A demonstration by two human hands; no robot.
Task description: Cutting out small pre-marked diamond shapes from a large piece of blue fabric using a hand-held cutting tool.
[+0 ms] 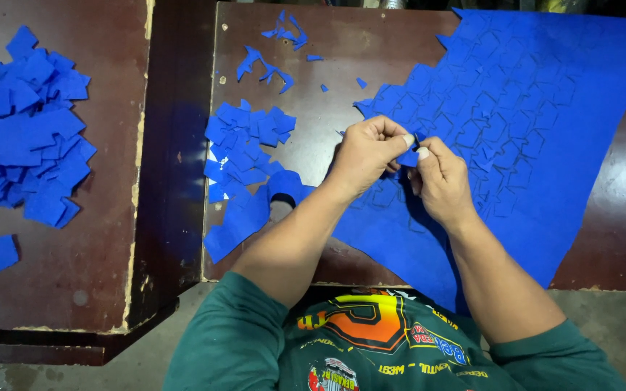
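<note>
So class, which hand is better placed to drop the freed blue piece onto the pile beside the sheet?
Probably the left hand: it already pinches the small blue piece with the right hand, and the pile of cut pieces lies on its side of the blue sheet.

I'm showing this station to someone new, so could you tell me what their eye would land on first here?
Most striking is the big blue sheet scored with cut outlines, covering the right of the near table. At its left edge, the left hand and right hand pinch a small blue piece between their fingertips. Heaps of loose blue pieces lie left of the hands and on the separate far-left table.
</note>
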